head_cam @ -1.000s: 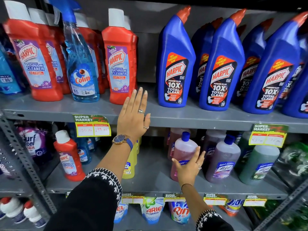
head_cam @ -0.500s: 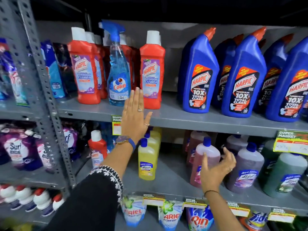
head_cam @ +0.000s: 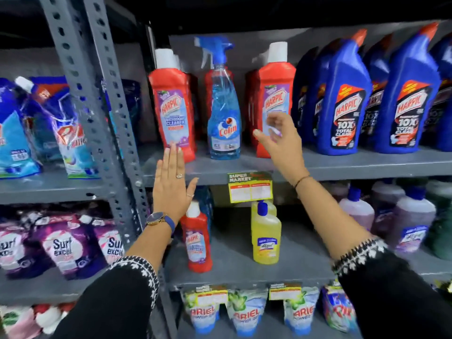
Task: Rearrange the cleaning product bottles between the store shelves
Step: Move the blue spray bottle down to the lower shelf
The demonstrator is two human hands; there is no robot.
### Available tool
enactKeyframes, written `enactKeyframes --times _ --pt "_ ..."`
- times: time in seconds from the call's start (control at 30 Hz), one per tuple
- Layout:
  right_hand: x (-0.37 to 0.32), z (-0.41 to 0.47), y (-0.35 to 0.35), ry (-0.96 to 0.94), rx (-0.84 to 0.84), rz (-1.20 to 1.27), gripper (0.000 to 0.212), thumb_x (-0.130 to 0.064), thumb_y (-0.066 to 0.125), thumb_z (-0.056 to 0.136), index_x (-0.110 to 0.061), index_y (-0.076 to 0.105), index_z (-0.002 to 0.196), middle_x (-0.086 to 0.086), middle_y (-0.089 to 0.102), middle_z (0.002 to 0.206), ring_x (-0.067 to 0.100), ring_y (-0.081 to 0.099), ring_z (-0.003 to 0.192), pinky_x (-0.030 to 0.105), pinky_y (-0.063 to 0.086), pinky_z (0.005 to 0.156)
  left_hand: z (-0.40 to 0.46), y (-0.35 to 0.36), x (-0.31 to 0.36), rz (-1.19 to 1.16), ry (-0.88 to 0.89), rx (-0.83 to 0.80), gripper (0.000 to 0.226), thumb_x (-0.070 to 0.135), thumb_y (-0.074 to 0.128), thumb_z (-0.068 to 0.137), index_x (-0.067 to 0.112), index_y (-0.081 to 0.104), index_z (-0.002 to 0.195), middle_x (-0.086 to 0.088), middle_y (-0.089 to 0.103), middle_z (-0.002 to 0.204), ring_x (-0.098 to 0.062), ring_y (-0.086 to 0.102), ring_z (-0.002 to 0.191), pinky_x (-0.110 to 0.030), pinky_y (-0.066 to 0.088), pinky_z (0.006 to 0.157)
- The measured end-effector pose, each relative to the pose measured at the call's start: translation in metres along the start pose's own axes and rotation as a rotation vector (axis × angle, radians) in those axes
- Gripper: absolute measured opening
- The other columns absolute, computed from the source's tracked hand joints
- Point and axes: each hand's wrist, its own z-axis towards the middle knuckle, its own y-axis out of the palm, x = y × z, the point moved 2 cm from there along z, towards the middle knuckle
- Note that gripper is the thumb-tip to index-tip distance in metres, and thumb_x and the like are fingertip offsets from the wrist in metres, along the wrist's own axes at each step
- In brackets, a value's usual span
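Our left hand (head_cam: 172, 189) lies flat and empty at the upper shelf's front edge (head_cam: 342, 171), below a red Harpic bottle (head_cam: 172, 111), the Colin spray (head_cam: 223, 111) between, while our right hand (head_cam: 281, 140), fingers loosely spread, holds nothing before another red bottle (head_cam: 275, 94).

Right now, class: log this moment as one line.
left hand: open, flat | right hand: open, reaching red Harpic bottle | Colin spray bottle: upright

On the upper shelf (head_cam: 342, 167), a clear blue plastic spray bottle (head_cam: 223, 123) stood between two red white-capped bathroom cleaner bottles (head_cam: 172, 111); blue angled-neck toilet cleaner bottles (head_cam: 342, 106) stood right.
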Motion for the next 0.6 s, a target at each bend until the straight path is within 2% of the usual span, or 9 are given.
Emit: enactKeyframes --times 0.07,0.13,0.23,0.3,0.33,0.4,0.5,0.6 --pt "-0.009 0.019 0.015 0.013 -0.193 -0.005 0.052 -0.017 0.069 0.083 -0.010 0.043 0.127 0.001 0.049 0.125 0.007 0.045 0.117 0.022 0.040 0.102 0.000 0.007 -0.007 -0.030 -0.004 0.012 0.073 0.043 0.031 0.096 0.001 0.008 0.151 -0.017 0.017 0.157 -0.025 0.002 0.147 -0.033 -0.003 0.119" --pt "-0.012 0.037 0.028 -0.009 -0.339 -0.092 0.068 -0.020 0.069 0.083 -0.009 0.032 0.138 0.005 0.037 0.143 0.009 0.034 0.130 0.022 0.031 0.108 0.000 0.013 -0.009 -0.052 -0.024 0.055 0.073 0.042 0.033 0.095 0.000 0.011 0.150 -0.018 0.020 0.155 -0.019 -0.005 0.147 -0.033 -0.002 0.119" --pt "-0.004 0.063 0.048 -0.023 -0.399 -0.224 0.088 -0.031 0.070 0.082 -0.010 0.015 0.147 0.008 0.022 0.155 0.016 0.022 0.141 0.030 0.025 0.113 -0.002 0.023 -0.011 -0.062 -0.025 0.124 0.071 0.042 0.033 0.096 0.004 0.010 0.151 -0.018 0.021 0.153 -0.018 -0.007 0.147 -0.034 -0.002 0.119" --pt "0.004 0.077 0.058 0.012 -0.410 -0.242 0.094 -0.036 0.070 0.080 -0.012 0.010 0.147 0.008 0.025 0.155 0.019 0.026 0.141 0.037 0.027 0.115 0.000 0.026 -0.013 -0.068 -0.003 0.170 0.067 0.045 0.023 0.100 0.008 0.003 0.153 -0.016 0.020 0.152 -0.018 -0.007 0.147 -0.033 -0.003 0.119" --pt "0.007 0.082 0.063 0.041 -0.429 -0.223 0.095 -0.037 0.070 0.079 -0.013 0.010 0.147 0.007 0.032 0.152 0.018 0.034 0.137 0.040 0.031 0.114 0.000 0.028 -0.014 -0.074 0.005 0.187 0.066 0.046 0.019 0.101 0.009 0.000 0.153 -0.016 0.020 0.151 -0.018 -0.007 0.147 -0.033 -0.002 0.119" --pt "0.014 0.087 0.072 0.100 -0.476 -0.143 0.088 -0.030 0.069 0.081 -0.013 0.012 0.146 0.002 0.046 0.141 0.014 0.050 0.124 0.038 0.043 0.106 0.000 0.032 -0.015 -0.088 0.015 0.210 0.066 0.047 0.016 0.102 0.010 -0.002 0.153 -0.015 0.021 0.151 -0.018 -0.005 0.147 -0.033 -0.002 0.119" --pt "0.023 0.088 0.079 0.219 -0.488 0.037 0.067 -0.011 0.063 0.087 -0.009 0.023 0.140 0.004 0.054 0.127 0.014 0.058 0.109 0.027 0.051 0.093 -0.002 0.037 -0.017 -0.092 0.029 0.248 0.065 0.046 0.017 0.102 0.011 -0.003 0.153 -0.013 0.014 0.155 -0.018 -0.005 0.147 -0.033 -0.001 0.119" --pt "0.031 0.092 0.081 0.297 -0.425 0.140 0.048 -0.009 0.064 0.085 -0.003 0.042 0.128 0.014 0.061 0.122 0.022 0.062 0.106 0.033 0.055 0.089 0.000 0.039 -0.017 -0.070 0.047 0.272 0.065 0.046 0.016 0.102 0.011 -0.002 0.153 -0.004 -0.005 0.161 -0.019 -0.004 0.147 -0.034 -0.001 0.119"
